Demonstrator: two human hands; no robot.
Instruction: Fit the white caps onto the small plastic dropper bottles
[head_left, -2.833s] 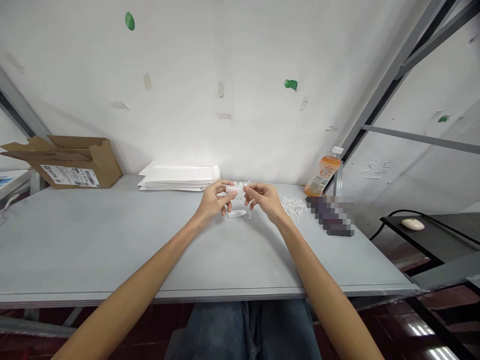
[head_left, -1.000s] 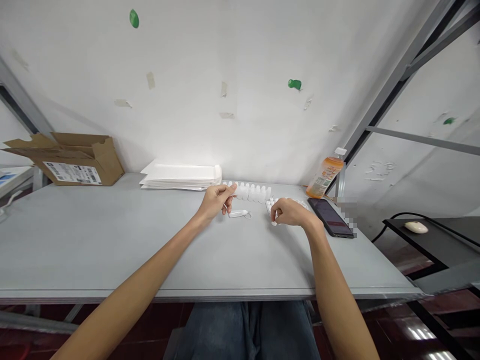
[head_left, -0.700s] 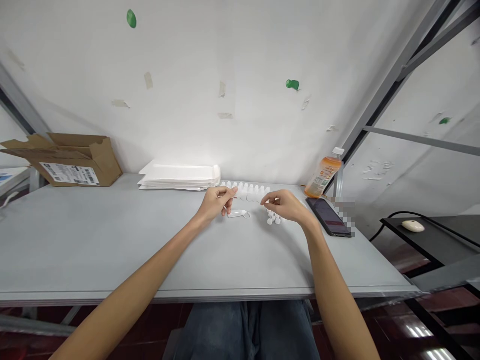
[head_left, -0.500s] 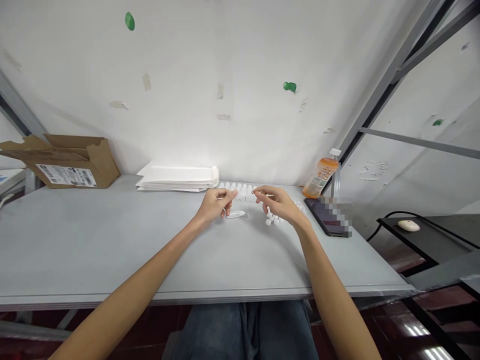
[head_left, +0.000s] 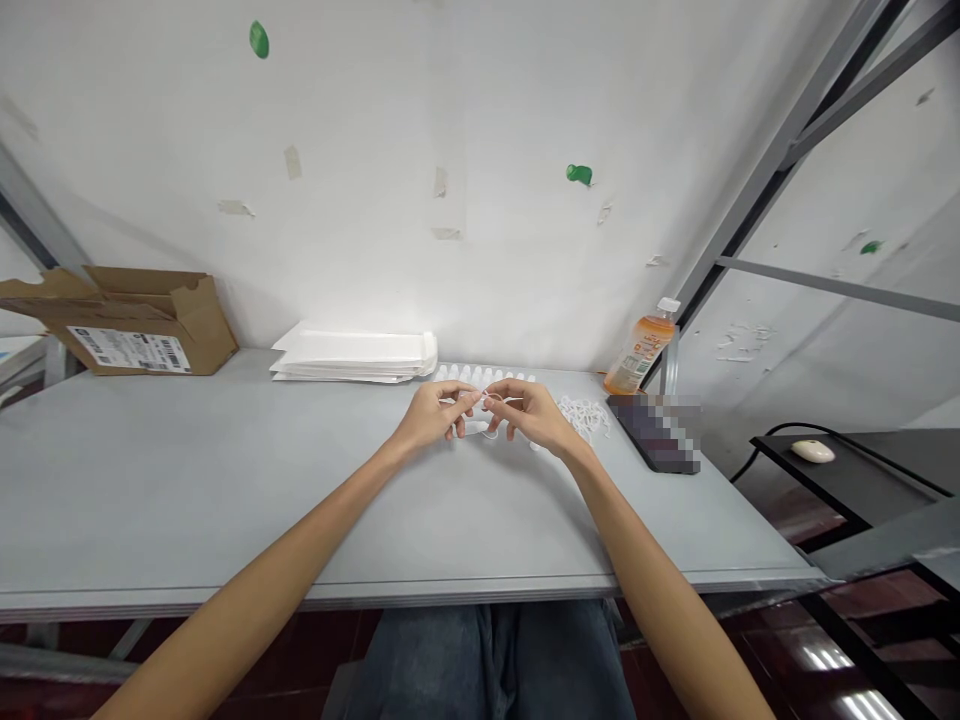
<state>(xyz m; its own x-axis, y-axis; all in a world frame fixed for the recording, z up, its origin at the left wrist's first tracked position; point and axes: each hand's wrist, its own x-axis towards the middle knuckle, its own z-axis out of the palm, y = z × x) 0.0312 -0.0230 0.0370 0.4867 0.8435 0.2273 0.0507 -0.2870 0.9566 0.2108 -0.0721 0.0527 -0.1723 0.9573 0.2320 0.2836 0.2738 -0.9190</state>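
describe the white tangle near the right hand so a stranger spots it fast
On the right of the grey table, find the pixelated dark slab. Just left of it, beside the right hand, lies a small tangle of white loops; unlike the neat row of small white bottles farther back, it is a loose heap.

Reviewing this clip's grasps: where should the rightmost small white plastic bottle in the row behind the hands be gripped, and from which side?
Likely best: pinch the body of the rightmost small white plastic bottle front to back, from above: only its left side has a neighbour, and the right hand is nearest.
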